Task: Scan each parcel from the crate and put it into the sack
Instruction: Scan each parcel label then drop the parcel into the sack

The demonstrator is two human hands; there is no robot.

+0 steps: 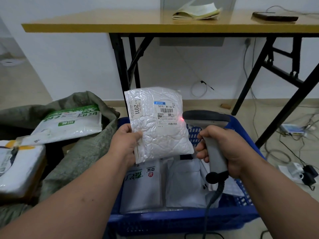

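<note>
While the head view looks down over both forearms, a white parcel [159, 123] is pinched at its lower left edge by the left hand [125, 141] and held upright above the blue crate [181, 219]. A grey scanner [209, 133] is gripped around its handle by the right hand [224, 149], its head pointed at the parcel's label [165, 113], where a red dot is seen by the label's right edge. More white parcels [164, 183] are stacked inside the crate. To the left, an open green sack [82, 152] is seen with a green-and-white parcel [69, 123] lying at its mouth. A folding table [120, 23] stands behind.
</note>
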